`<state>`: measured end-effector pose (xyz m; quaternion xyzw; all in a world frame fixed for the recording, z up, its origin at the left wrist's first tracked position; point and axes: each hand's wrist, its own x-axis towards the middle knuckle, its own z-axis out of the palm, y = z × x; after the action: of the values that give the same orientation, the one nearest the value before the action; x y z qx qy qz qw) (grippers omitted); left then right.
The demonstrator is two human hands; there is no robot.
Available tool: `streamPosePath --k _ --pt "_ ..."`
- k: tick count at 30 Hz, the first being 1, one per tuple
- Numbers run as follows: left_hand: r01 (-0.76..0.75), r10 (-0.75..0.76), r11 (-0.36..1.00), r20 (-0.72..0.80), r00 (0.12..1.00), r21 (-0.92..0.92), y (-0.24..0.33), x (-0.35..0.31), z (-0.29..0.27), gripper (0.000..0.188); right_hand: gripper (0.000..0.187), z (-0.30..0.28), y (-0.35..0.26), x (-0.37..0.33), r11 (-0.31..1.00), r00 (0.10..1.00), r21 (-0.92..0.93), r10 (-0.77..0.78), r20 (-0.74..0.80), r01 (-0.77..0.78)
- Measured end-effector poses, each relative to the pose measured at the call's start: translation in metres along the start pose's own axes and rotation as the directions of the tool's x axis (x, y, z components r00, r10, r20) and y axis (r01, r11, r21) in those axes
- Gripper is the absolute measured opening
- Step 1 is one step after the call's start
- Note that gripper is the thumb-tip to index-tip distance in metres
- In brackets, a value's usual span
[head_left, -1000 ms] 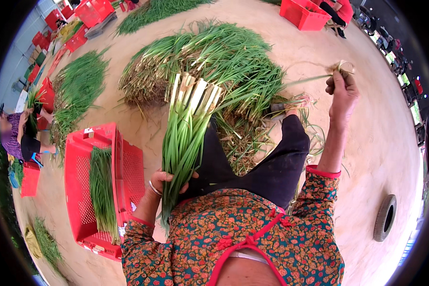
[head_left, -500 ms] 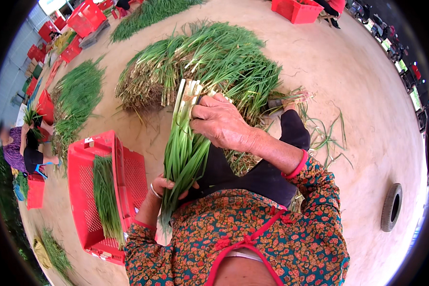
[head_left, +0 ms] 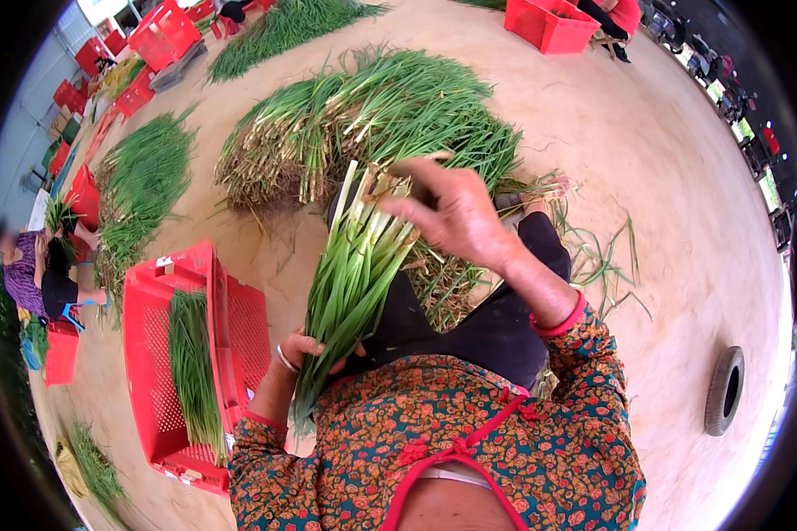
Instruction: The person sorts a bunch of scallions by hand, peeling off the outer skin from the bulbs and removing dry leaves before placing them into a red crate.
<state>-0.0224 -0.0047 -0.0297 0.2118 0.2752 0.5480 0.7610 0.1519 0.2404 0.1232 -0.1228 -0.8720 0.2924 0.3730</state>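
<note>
A bunch of chives (head_left: pixel 350 274), with long flat green leaves and pale stalk ends, lies slanted in front of my body. My left hand (head_left: pixel 308 347) is closed around its leafy lower part. At the pale upper end, my right hand (head_left: pixel 456 212) is beside the stalks with thumb and fingers apart, slightly blurred. A brownish scrap shows just above its fingers. Beyond my hands lies a big heap of chives (head_left: pixel 416 115) with brown roots. Trimmings (head_left: pixel 443 288) lie on the floor between my legs.
To my left stands a red plastic crate (head_left: pixel 155 398) holding a bundle of chives (head_left: pixel 195 363). A second pile (head_left: pixel 146 177) lies farther left, near a seated person (head_left: pixel 31 274). Loose leaves (head_left: pixel 602 257) lie right of my foot. A tyre (head_left: pixel 724 389) is at the far right.
My right hand has come off the stalk tops and moved right, its fingers spreading. The pale ends have fanned out and tilted right. My left hand keeps its hold.
</note>
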Motion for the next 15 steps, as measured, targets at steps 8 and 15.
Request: streamPosePath --k 8,15 --pt "-0.036 0.053 0.993 -0.149 0.987 0.114 0.0 -0.002 0.023 0.06 0.009 -0.006 0.03 0.008 0.99 0.955 0.077 0.132 -0.265 -0.116" --pt "-0.077 0.106 0.986 -0.198 0.974 0.148 -0.002 0.0 0.027 0.055 0.017 0.014 0.003 -0.025 0.955 0.989 0.288 0.109 -0.096 -0.077"
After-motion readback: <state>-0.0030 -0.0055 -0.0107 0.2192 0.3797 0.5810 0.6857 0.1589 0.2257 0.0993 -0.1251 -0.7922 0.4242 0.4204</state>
